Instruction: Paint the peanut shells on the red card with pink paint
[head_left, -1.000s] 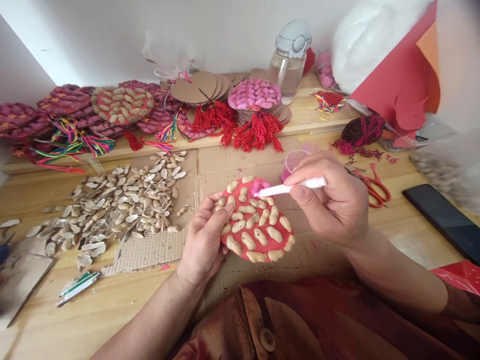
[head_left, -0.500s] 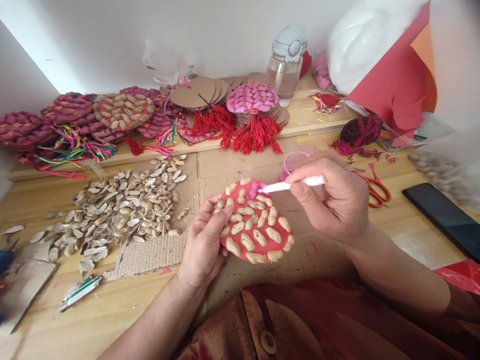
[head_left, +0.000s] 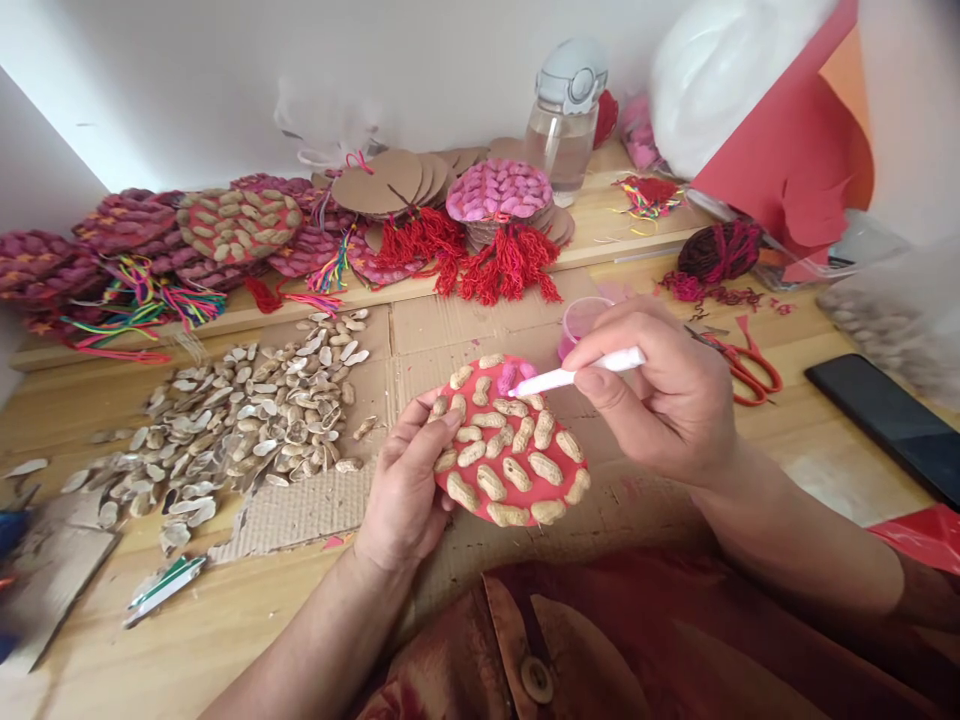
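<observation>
My left hand (head_left: pixel 405 480) grips the left edge of a red disc (head_left: pixel 534 487), its thumb on top. Peanut shells (head_left: pixel 546 467) are fixed across the disc, mostly plain tan, with a few at the top edge coloured pink (head_left: pixel 508 375). Pinched between thumb and fingers of my right hand (head_left: pixel 656 390) is a slim white paintbrush (head_left: pixel 574 374). Its tip rests at the pink shells, as far as I can see. Behind the right hand stands a small clear cup of pink paint (head_left: pixel 577 325), partly hidden by the fingers.
Loose peanut shells (head_left: pixel 277 410) are heaped on cardboard at left, near a green-and-white tube (head_left: pixel 166 588). Finished-looking discs with tassels (head_left: pixel 502 190) line the back shelf beside a water bottle (head_left: pixel 562 130). Orange scissors (head_left: pixel 754 375) and a black phone (head_left: pixel 885 425) lie at right.
The paintbrush tip has shifted slightly left and down over the pink shells. The disc stays in my left hand; the whole view has moved a little.
</observation>
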